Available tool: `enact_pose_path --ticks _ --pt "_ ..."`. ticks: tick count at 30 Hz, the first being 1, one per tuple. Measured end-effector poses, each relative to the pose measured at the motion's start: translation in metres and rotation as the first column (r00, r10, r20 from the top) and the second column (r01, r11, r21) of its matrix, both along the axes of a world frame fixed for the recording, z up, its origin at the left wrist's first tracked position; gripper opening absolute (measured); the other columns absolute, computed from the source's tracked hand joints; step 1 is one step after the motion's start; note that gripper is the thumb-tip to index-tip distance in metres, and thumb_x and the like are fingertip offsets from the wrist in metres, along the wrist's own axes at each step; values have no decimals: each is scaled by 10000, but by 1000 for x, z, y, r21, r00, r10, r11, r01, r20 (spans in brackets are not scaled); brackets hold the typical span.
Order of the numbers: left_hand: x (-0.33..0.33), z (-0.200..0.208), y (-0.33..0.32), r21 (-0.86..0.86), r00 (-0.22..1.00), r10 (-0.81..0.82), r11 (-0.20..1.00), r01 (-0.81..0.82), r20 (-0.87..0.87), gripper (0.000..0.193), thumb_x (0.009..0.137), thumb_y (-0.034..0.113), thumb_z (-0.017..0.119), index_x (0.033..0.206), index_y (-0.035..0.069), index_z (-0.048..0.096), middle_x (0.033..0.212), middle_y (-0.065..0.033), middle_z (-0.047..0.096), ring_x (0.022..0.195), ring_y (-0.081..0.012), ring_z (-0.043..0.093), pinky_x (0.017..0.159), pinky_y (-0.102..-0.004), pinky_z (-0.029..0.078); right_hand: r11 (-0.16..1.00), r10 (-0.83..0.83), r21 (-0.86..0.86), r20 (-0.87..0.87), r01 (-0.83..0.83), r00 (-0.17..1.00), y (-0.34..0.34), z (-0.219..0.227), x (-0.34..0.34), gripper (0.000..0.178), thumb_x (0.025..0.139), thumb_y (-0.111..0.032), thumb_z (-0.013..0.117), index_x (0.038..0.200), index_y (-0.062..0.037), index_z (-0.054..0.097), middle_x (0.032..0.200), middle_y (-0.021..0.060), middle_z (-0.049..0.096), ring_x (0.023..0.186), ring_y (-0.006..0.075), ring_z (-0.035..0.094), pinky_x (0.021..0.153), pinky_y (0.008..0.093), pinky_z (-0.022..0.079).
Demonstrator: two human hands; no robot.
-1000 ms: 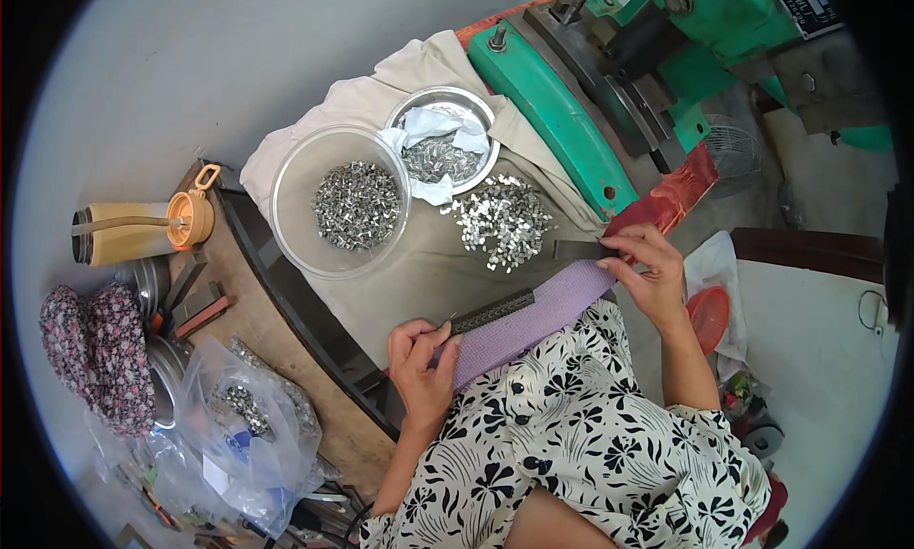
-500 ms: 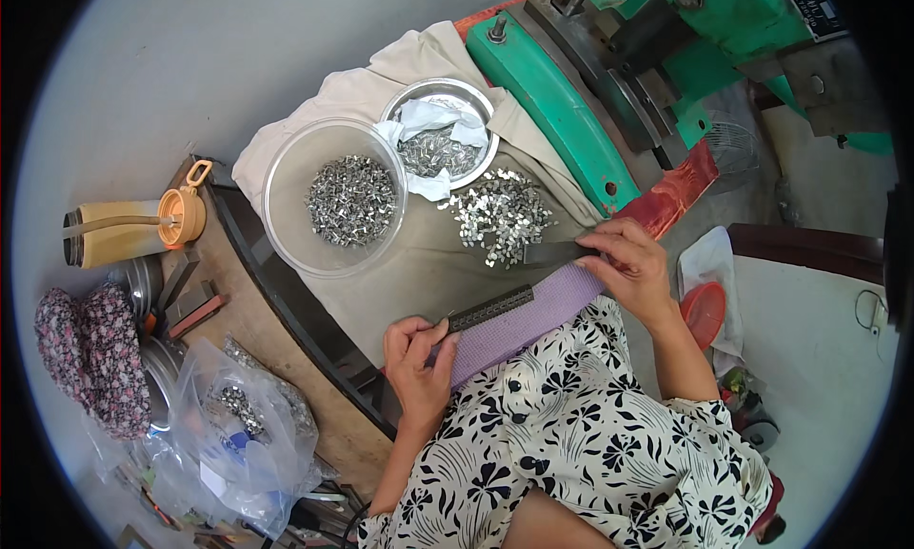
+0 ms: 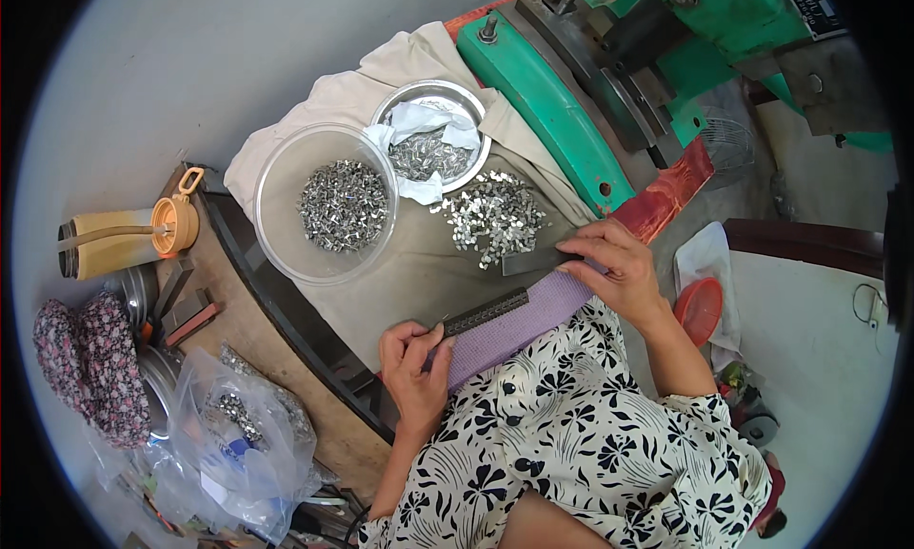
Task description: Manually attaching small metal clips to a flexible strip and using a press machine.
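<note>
My left hand (image 3: pixel 416 370) pinches the near-left end of a dark, narrow bar (image 3: pixel 487 311) with a row of notches or holes along it. The bar lies on a purple textured cloth (image 3: pixel 514 335) across my lap. Between thumb and fingers, my right hand (image 3: pixel 619 268) grips a flat dark metal strip (image 3: pixel 529 262), held above the cloth's right part. The strip's free end is at the lower edge of a loose pile of small shiny flat metal pieces (image 3: pixel 495 216). Whether small parts sit in the bar is too fine to tell.
A clear plastic tub (image 3: pixel 276 244) of small metal parts and a steel bowl (image 3: pixel 486 159) with white wrapping and thin metal pieces stand on beige cloth. A green press (image 3: pixel 543 111) rises behind. Left are an orange-lidded bottle (image 3: pixel 114 239) and a plastic bag (image 3: pixel 228 454).
The metal strip in my right hand has shifted slightly left, close to the pile's lower edge. My left hand keeps its hold on the notched bar. The whole view has shifted a little.
</note>
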State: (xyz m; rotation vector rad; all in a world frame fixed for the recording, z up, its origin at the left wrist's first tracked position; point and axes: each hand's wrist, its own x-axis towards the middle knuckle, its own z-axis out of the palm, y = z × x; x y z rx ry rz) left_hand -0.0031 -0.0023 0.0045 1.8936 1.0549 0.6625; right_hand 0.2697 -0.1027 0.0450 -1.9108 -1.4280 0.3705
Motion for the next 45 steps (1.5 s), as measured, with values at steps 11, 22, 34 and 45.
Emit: enact_pose_path --ticks 11,22,34,45 --pt "0 -1 0 25 1000 3 1000 -3 5 265 718 4 810 966 44 725 934 -70 587 815 -228 543 725 -340 455 999 40 -8 56 -39 998 8 1 -5 309 722 -61 834 1019 -45 750 957 85 673 854 229 655 717 316 517" --pt "2 19 12 -123 996 -61 991 54 -58 201 800 33 761 986 7 690 977 -113 597 924 -290 599 793 -369 483 977 210 -32 2 -209 978 21 7 -35 268 738 -88 816 994 -59 740 933 57 647 862 238 647 710 338 540" --pt "10 31 19 -203 971 -99 978 55 -216 130 873 84 693 845 -15 614 975 -132 584 922 -325 576 826 -403 450 946 292 -139 -38 -294 956 28 0 -53 292 721 -77 814 1004 -68 739 938 58 639 865 249 632 724 345 534" --pt "12 35 19 -208 966 -110 976 60 -235 137 849 91 714 799 -4 629 972 -111 582 929 -306 575 834 -397 435 974 24 -223 -87 -43 996 8 -3 -48 315 783 -118 802 1082 -34 752 899 79 633 835 242 630 729 341 509"
